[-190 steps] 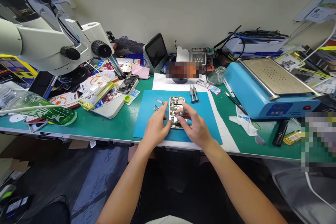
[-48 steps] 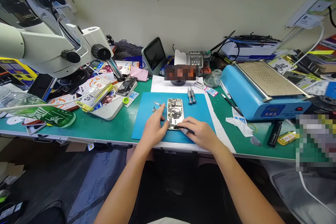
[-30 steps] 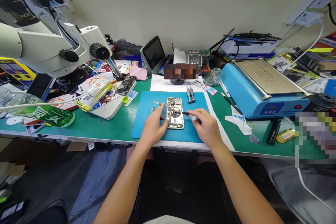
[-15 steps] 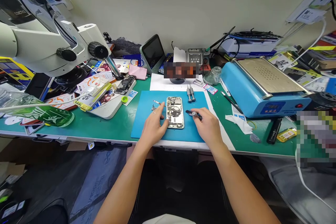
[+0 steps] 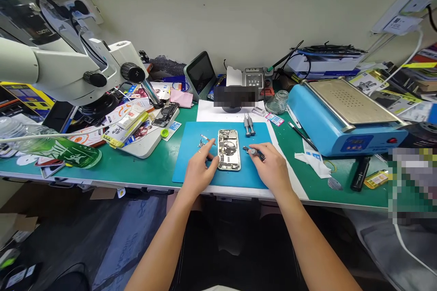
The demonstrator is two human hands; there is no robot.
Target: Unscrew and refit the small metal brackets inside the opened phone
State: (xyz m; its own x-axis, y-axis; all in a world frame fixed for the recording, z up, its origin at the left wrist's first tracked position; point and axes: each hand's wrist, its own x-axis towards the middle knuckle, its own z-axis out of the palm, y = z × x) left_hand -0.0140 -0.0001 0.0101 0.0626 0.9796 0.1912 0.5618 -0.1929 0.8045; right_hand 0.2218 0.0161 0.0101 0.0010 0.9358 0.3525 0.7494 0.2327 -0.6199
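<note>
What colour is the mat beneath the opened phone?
Blue: the mat shows best in the head view, the only one.

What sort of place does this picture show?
Probably a phone repair workshop: an opened phone lies on a blue mat near two screwdriver-like tools, and a microscope stands at the left.
</note>
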